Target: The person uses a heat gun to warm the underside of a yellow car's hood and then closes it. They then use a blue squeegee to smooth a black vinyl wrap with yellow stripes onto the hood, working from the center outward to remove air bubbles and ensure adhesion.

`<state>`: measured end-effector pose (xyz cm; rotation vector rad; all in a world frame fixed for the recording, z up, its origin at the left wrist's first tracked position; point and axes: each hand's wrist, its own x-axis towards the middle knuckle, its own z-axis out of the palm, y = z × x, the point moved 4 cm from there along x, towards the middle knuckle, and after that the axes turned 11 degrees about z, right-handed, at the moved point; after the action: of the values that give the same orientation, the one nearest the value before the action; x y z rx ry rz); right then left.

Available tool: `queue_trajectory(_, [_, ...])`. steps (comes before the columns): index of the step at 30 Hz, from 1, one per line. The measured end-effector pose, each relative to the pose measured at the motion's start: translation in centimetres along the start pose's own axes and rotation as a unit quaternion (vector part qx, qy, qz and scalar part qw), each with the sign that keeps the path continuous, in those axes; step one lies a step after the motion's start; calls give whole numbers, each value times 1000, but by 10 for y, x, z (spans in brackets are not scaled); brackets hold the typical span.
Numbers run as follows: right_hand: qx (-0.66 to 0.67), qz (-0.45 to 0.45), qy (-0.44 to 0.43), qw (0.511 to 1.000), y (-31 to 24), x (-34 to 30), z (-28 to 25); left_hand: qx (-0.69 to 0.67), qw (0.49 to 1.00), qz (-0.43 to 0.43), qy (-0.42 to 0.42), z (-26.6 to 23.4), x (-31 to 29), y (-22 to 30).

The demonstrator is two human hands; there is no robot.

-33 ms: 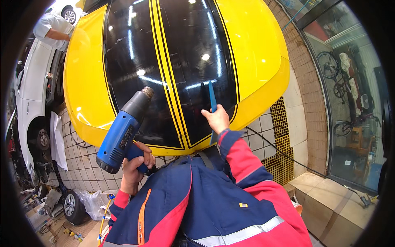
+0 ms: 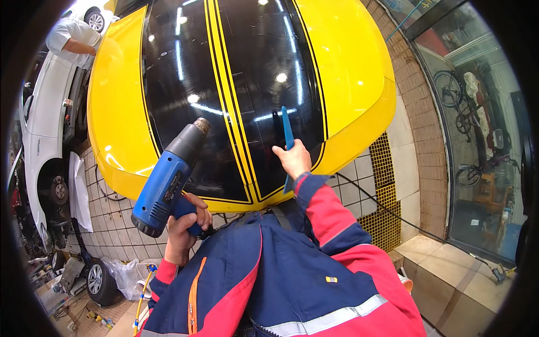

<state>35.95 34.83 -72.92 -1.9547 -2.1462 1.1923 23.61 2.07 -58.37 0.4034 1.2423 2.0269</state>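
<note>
left fingers [image 2: 200,215] wrap a heat gun [image 2: 161,188]; right fingers [image 2: 297,147] pinch a blue blade [image 2: 288,130].

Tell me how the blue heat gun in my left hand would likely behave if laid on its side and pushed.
The heat gun looks stiff: its casing appears hard, like molded plastic. Its round barrel might rock, but the handle jutting out below, gripped by the left hand, would probably stop a full roll.
</note>
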Motion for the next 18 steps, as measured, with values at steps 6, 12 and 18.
queue_trajectory(6, [-75, 29, -3, 997, -50, 2, 18, 15, 1000, -2, 0, -7, -6, 4])
queue_trajectory(12, [-85, 55, 1, 995, -37, 9, 19, 4, 1000, -5, 16, -10, -7, 3])
queue_trajectory(18, [-84, 74, 6, 994, -24, 14, 9, 5, 1000, 1, 14, -11, -5, 2])
